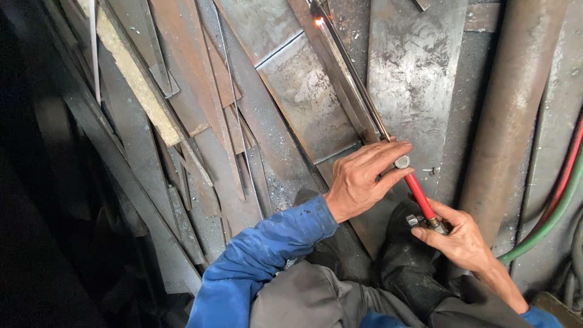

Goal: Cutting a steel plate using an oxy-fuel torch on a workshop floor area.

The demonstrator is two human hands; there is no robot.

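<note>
The left hand (pixel 363 177) is closed round the torch (pixel 388 152) at its knob, where the red handle meets the long tubes, fingers curled over the top. The right hand (pixel 463 238) is clamped on the rear end of the handle, at the hose fittings, thumb laid along it. From there a red and a green hose (pixel 562 203) are led off to the right. The tubes are run up and away to the tip, where a small flame (pixel 319 22) is lit just above a steel strip (pixel 340 79) lying among scrap plates (pixel 413 79). The cut appears barely begun. A steady tip, held just off the strip and drawn evenly along it, is judged to be called for.
</note>
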